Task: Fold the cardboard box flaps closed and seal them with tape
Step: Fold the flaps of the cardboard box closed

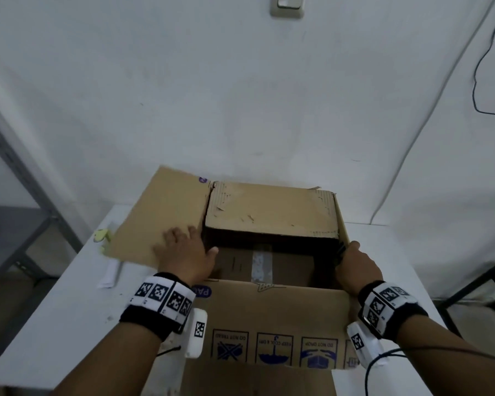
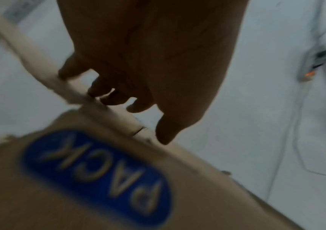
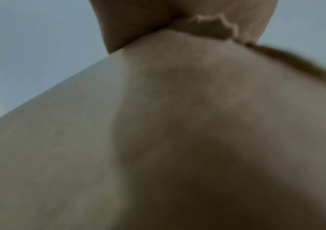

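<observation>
Cardboard box (image 1: 269, 318) at the middle of the tabletop (image 1: 69, 310), back against the wall, top open. Far flap (image 1: 269, 210) folded in over the back half of the opening, front half uncovered. Left flap (image 1: 155, 218) spread outward toward the tabletop's left edge, raised off the surface. Near flap (image 1: 272, 298) turned out and hanging down the front side over the tabletop's near edge, handling symbols and a blue label (image 2: 99, 179) printed on it. Right flap (image 1: 344, 224) standing nearly upright, seen edge-on. Free room on the tabletop left and right of the box.

Left hand (image 1: 183, 252) wide and flat on the left flap near its front corner, fingers (image 2: 166, 132) spread on the cardboard, thumb pointing into the opening. Right hand (image 1: 357, 267) at the front end of the right flap, thumb along its top edge, fingers hidden behind the cardboard; cannot tell whether clasped round it or only pressed against it.

Strip of old tape (image 1: 259, 265) along the seam on the box's floor. Small yellow thing (image 1: 101, 235) and folded white paper (image 1: 110, 274) near the tabletop's left edge, partly under the left flap. White wall with a switch (image 1: 287, 5) and a black cable (image 1: 477, 67); grey metal shelf frame (image 1: 17, 172) off to the left.
</observation>
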